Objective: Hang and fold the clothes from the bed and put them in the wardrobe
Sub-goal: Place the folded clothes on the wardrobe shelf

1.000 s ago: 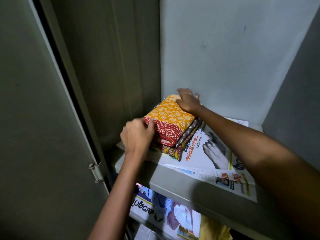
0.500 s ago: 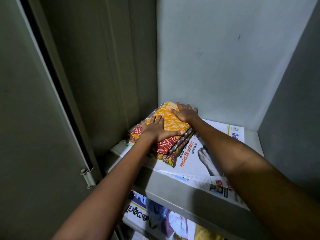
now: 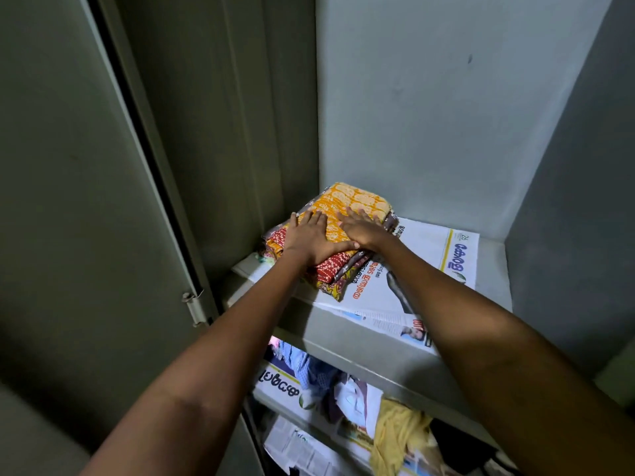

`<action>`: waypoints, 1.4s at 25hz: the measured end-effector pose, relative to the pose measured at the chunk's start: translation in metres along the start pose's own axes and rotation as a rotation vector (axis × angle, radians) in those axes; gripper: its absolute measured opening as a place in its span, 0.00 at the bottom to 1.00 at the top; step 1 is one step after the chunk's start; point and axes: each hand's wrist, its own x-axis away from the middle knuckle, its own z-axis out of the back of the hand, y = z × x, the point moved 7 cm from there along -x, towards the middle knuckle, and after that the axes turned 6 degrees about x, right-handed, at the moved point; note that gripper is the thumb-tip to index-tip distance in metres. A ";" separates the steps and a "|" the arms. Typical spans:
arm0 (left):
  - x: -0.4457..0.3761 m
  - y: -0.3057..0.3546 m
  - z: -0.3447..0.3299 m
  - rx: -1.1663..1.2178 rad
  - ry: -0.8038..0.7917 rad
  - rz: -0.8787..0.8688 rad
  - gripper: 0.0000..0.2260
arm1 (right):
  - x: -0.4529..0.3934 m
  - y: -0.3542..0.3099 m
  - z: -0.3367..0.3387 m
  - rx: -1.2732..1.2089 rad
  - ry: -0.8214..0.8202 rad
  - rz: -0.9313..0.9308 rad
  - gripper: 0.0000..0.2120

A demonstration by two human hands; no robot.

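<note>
1. Since the earlier frames, the left hand (image 3: pixel 311 239) is no longer gripping the front edge of the folded clothes stack (image 3: pixel 347 228); it is now lying flat on top of it, and the right hand (image 3: pixel 360 229) is now sitting nearer the front of the stack than before.
2. The left hand is resting palm down with straight fingers, pressing on the orange and red top garment, and is gripping nothing.
3. The right hand is lying flat just beside the left, fingers extended toward the back wall, likewise pressing on the stack and gripping nothing. The two thumbs are touching or nearly touching; which cannot be told.
4. The stack is sitting on a newspaper sheet (image 3: pixel 422 269) that is lining the upper wardrobe shelf (image 3: pixel 343 334), in the left rear corner of the compartment.
5. The stack is consisting of an orange patterned layer on top, a red patterned layer under it, then grey and yellow-red printed layers at the bottom.
6. The wardrobe door (image 3: pixel 68 201) is standing open at the left, with a hinge (image 3: pixel 196 305) showing on its edge.
7. On the lower shelf, more newspaper (image 3: pixel 285 386) is lying under a yellow garment (image 3: pixel 395 431) and a blue checked garment (image 3: pixel 309 365).
</note>
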 end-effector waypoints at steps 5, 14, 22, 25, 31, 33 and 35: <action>0.046 -0.001 -0.004 0.165 0.098 0.024 0.31 | 0.040 -0.013 -0.002 -0.307 0.010 0.003 0.21; 0.188 -0.017 0.013 1.060 0.076 0.129 0.23 | 0.174 -0.059 -0.010 -1.105 0.164 -0.217 0.10; 0.365 -0.029 0.005 1.467 0.116 0.335 0.20 | 0.309 -0.167 -0.061 -1.296 0.152 -0.233 0.20; 0.431 -0.037 0.000 1.419 0.196 0.487 0.21 | 0.355 -0.195 -0.083 -1.272 0.046 -0.195 0.21; 0.584 -0.041 -0.032 1.436 0.320 0.693 0.23 | 0.446 -0.252 -0.160 -1.157 -0.214 -0.084 0.17; 0.643 -0.038 -0.044 1.449 0.372 0.764 0.23 | 0.484 -0.279 -0.199 -1.088 -0.373 -0.074 0.28; 0.711 -0.035 -0.053 1.427 0.443 0.854 0.23 | 0.529 -0.307 -0.229 -1.059 -0.491 -0.035 0.30</action>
